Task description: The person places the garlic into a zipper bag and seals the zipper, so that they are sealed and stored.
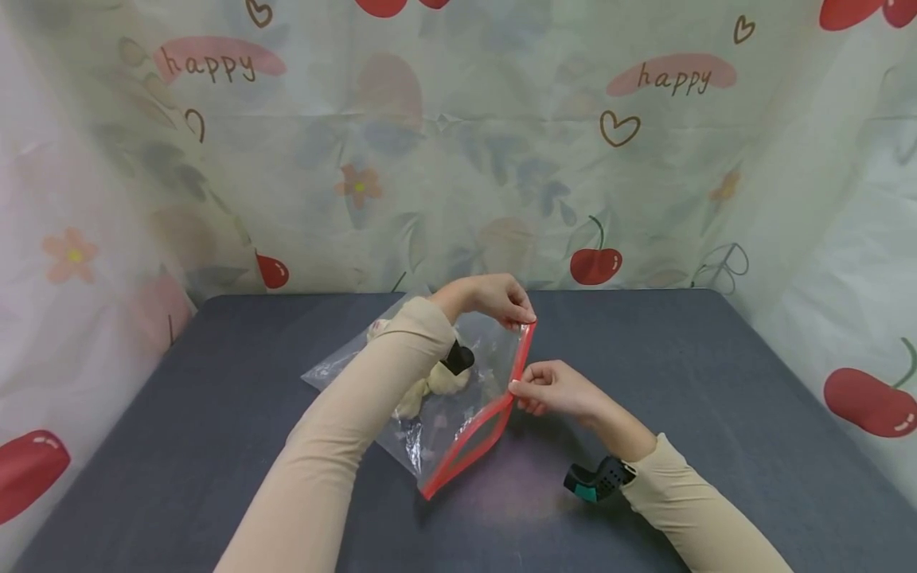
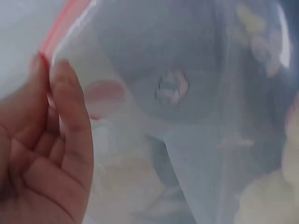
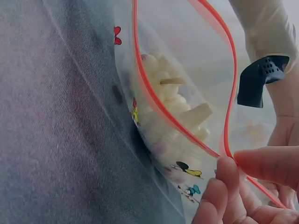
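A clear zip bag (image 1: 469, 406) with a red zip edge lies tilted on the table. Its mouth gapes toward the front, while the stretch between my hands runs together. Inside sits a cream plush-looking thing (image 3: 175, 100), its exact kind blurred by the plastic. My left hand (image 1: 501, 301) pinches the far corner of the red edge between thumb and fingers. Lower along that edge, my right hand (image 1: 555, 390) pinches the zip with thumb and forefinger. In the right wrist view, small cartoon figures (image 3: 187, 170) are printed on the bag.
The dark grey table (image 1: 630, 342) spreads around the bag. A patterned curtain (image 1: 458, 159) hangs along its back and sides. Each wrist wears a black strap, the right one with a camera mount (image 1: 598, 479).
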`<state>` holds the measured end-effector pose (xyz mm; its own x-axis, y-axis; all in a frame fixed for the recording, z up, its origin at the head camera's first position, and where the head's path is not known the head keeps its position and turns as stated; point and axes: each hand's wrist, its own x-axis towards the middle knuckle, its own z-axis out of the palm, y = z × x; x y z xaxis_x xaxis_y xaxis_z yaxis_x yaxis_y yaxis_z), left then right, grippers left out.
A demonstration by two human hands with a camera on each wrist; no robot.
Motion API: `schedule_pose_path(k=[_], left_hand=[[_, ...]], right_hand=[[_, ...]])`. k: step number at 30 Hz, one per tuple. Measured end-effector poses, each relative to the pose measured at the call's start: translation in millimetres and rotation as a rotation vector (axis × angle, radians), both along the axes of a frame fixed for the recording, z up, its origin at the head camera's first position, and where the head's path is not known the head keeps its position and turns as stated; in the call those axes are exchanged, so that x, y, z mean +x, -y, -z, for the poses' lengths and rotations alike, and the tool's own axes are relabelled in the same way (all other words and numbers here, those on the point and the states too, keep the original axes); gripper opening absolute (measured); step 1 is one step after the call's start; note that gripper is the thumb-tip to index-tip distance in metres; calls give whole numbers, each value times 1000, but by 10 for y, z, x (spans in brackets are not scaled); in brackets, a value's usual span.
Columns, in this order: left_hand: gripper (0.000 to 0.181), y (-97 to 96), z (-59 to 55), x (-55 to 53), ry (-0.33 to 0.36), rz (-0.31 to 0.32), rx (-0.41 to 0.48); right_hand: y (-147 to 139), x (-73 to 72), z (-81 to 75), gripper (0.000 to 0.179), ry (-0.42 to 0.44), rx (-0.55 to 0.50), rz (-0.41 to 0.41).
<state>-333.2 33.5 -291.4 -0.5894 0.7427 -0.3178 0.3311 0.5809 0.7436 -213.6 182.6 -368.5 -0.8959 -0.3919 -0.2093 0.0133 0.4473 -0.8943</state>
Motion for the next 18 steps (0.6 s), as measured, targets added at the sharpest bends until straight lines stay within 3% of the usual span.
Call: schedule_pose_path(k=[5, 18], left_hand=[[19, -33, -7, 35, -51, -42, -5], [19, -13, 16, 26, -61, -119, 54]], right_hand=[[16, 9, -18, 28, -13, -4, -4], [107, 112, 69, 30, 19, 18, -59]])
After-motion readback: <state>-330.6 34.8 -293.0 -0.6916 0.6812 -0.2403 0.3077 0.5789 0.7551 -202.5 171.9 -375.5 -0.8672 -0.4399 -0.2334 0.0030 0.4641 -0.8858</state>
